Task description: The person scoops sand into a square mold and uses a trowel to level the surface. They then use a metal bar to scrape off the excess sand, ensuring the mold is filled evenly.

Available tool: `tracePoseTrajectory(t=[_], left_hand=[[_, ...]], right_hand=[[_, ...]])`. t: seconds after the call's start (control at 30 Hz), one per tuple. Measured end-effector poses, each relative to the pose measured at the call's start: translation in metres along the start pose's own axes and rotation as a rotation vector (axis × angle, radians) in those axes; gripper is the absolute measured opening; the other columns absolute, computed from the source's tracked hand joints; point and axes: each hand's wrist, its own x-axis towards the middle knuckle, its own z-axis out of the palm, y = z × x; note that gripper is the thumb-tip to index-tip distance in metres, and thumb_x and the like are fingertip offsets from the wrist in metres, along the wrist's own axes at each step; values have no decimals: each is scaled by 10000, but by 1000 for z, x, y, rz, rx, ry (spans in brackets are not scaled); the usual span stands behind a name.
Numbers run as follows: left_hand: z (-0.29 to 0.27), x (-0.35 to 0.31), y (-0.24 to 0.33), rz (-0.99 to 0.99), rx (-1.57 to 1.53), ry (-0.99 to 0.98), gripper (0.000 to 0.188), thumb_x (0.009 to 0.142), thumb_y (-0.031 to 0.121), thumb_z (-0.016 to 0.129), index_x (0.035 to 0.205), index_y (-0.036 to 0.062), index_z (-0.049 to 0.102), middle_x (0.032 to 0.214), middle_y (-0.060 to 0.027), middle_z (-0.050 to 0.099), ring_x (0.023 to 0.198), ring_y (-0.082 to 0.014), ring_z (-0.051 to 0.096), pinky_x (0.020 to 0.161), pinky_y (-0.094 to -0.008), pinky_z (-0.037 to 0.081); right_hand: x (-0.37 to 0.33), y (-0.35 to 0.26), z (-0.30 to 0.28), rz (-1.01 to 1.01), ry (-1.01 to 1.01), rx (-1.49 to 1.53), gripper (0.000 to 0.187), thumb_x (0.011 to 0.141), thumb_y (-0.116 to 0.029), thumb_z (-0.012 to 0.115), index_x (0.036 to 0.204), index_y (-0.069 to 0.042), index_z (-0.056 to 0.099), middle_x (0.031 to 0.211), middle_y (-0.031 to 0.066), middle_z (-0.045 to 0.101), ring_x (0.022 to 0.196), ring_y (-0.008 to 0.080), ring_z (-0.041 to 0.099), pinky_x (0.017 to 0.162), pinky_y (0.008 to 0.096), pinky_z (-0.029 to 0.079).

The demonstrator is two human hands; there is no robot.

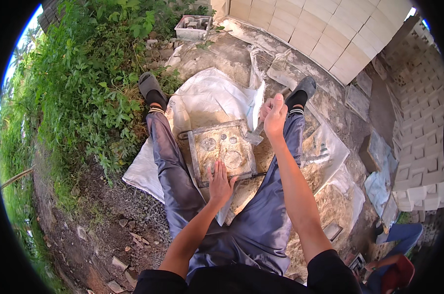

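Between my legs lies a square grey frame (pixel 196 161) filled with tan, sandy-looking material (pixel 221 153), which shows several round shapes of different sizes on top. A hooked handle (pixel 183 135) sticks out at its left side. My left hand (pixel 220 185) rests flat on its near part, fingers stretched out. Raised beyond the frame's right side, my right hand (pixel 275 115) is closed around a hammer (pixel 253 137). The hammer's metal head hangs near the frame's far right corner; whether it touches is unclear. My fingers hide part of its handle.
White sacking (pixel 209 90) and tan powder lie under and around the frame. A grey crate (pixel 193 28) stands at the far left beside green plants (pixel 99 88). Pale stacked blocks (pixel 325 32) rise at the far right. Another person (pixel 396 264) sits at the lower right.
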Motion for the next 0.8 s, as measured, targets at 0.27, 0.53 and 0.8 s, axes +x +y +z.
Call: tracePoseTrajectory(t=[0.27, 0.53, 0.8], left_hand=[[-13, -15, -20, 106, 42, -101, 665, 930, 469, 296, 1364, -35, 290, 1470, -131, 207, 1374, -259, 138, 1099, -510, 9], [-37, -1, -72, -154, -22, -187, 1143, 694, 689, 546, 1394, -77, 68, 1477, -221, 56, 1380, -322, 44, 1101, -494, 30], [-29, 16, -78, -198, -188, -242, 1251, 626, 650, 657, 1388, -84, -11, 1477, -225, -48, 1372, -365, -50, 1088, -524, 51]], right_hand=[[-9, -11, 4, 11, 30, 33, 587, 945, -468, 368, 502, -88, 306, 457, -25, 303, 392, 75, 286, 373, 251, 213], [-50, -67, 15, 31, -284, 177, 659, 890, -567, 378, 475, -63, 285, 442, 4, 263, 389, 107, 247, 390, 279, 163], [-111, -10, -9, 152, -426, 175, 671, 862, -614, 386, 485, -68, 289, 440, -8, 243, 390, 109, 239, 395, 278, 160]])
